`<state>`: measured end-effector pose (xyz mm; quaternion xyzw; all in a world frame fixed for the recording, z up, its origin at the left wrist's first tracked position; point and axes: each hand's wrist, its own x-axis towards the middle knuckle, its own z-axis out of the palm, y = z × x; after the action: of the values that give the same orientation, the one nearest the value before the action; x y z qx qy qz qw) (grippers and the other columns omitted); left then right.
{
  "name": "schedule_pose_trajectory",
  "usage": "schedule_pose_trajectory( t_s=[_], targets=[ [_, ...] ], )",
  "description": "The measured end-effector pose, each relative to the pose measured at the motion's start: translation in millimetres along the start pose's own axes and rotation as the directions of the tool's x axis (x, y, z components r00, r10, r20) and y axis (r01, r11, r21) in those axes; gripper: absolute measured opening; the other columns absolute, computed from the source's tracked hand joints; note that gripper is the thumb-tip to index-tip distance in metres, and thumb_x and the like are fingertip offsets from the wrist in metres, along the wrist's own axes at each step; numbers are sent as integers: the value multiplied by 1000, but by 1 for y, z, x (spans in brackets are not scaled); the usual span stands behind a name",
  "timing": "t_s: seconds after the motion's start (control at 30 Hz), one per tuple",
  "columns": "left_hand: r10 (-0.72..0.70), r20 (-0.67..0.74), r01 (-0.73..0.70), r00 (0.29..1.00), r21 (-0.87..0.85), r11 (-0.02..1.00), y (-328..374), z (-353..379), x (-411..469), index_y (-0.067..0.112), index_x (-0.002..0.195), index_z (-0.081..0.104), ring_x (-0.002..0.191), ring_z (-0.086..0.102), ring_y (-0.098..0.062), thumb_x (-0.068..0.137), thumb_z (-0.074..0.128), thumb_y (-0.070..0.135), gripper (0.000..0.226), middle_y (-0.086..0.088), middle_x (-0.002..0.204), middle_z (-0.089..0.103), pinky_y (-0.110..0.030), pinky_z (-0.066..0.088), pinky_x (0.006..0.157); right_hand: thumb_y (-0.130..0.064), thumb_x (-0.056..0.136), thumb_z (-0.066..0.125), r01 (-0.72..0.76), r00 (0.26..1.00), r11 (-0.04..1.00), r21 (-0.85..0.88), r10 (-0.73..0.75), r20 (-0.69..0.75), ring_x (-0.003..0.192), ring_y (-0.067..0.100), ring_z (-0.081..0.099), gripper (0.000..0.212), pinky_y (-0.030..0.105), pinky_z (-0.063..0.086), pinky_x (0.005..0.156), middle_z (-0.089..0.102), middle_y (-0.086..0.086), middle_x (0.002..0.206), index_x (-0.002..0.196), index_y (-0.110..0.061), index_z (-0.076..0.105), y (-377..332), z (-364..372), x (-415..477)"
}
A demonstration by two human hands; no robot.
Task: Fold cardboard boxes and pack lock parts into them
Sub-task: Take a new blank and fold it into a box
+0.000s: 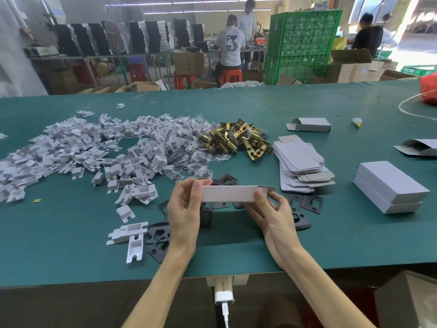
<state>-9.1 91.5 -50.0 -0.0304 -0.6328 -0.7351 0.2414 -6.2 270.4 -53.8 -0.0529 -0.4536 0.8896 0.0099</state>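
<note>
Head view: box (229, 194) hides plates (312, 204).

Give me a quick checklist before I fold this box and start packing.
1. Left hand and right hand both grip the box: ok.
2. Right end flap tucked in: not ok, it sticks out.
3. Box squared open: cannot tell.
4. Brass latches piled within likely reach: ok.
5. Black plates lying by the hands: ok.
6. Stack of flat boxes at the right: ok.
</note>
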Motion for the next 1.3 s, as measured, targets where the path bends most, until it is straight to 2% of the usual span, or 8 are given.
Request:
schedule_pose_trajectory(
  t_s=[0.17, 0.33, 0.5, 0.67, 0.77, 0.93, 1.03, 1.3],
  targets=[
    [45, -24, -45, 999, 4, 999, 1, 0, -1, 19, 104, 69, 101, 69, -14, 100, 65, 37, 19, 0, 110, 78, -24, 54, 84, -35, 71, 80, -2, 1000, 1000, 5, 2, -28, 115, 23, 70, 80, 32, 56, 98, 67, 15, 129, 135, 1, 47, -1, 0, 1],
    [69, -8, -69, 998, -10, 998, 3, -1, -1, 28, 95, 73, 99, 68, -8, 92, 73, 42, 14, 1, 113, 76, -16, 52, 81, -48, 80, 70, -10, 999, 996, -86, 15, 52, 114, 26, 68, 58, 35, 54, 103, 75, 12, 111, 110, 1, 68, -3, 2, -2],
    [20, 64, -17, 998, -35, 999, 1, -2, 2, 24, 96, 72, 133, 58, -13, 88, 71, 45, 22, 8, 136, 67, -23, 50, 100, -37, 97, 60, -37, 999, 999, -14, 37, -3, 99, 20, 72, 38, 39, 60, 90, 75, 9, 96, 97, 0, 68, -5, 2, -1],
    [-80, 173, 77, 982, 27, 997, -3, 0, 1, 25, 88, 77, 138, 52, -8, 98, 52, 55, 40, 15, 143, 62, -52, 35, 119, -15, 100, 58, -54, 998, 998, 11, 54, 30, 96, 17, 67, 16, 30, 58, 86, 72, 8, 103, 103, -5, 70, -5, 1, -3],
    [-135, 160, 128, 978, 50, 990, -5, 0, 2, 31, 105, 77, 137, 52, -6, 99, 55, 42, 25, 20, 144, 60, -57, 35, 119, -14, 98, 58, -73, 995, 997, 15, 72, 63, 99, 20, 65, 17, 34, 54, 95, 72, 10, 106, 107, -4, 69, -5, 2, -5],
    [-265, 113, 280, 958, -149, 948, -3, 1, 1, 29, 143, 57, 129, 61, -6, 109, 48, 36, 35, 12, 139, 66, -44, 49, 108, -19, 91, 66, -63, 994, 998, 30, 60, 89, 95, 18, 68, 19, 30, 59, 88, 72, 10, 106, 104, -7, 72, -5, 1, -5],
    [-384, 62, 381, 921, -340, 860, 4, 0, 5, 19, 140, 62, 119, 70, -15, 108, 48, 35, 39, 0, 133, 71, -33, 60, 90, -22, 86, 73, -70, 993, 997, 7, 69, 99, 94, 18, 70, 24, 30, 60, 82, 73, 10, 104, 105, -6, 71, -5, 1, -5],
    [-424, 117, 427, 898, -460, 778, 5, -10, 13, 5, 135, 64, 127, 66, -19, 104, 55, 21, 36, -8, 134, 70, -36, 52, 102, -22, 84, 73, -62, 976, 991, -115, 84, 199, 101, 24, 73, 32, 41, 63, 79, 75, 13, 112, 113, -10, 71, -4, 7, -9]
  ],
)
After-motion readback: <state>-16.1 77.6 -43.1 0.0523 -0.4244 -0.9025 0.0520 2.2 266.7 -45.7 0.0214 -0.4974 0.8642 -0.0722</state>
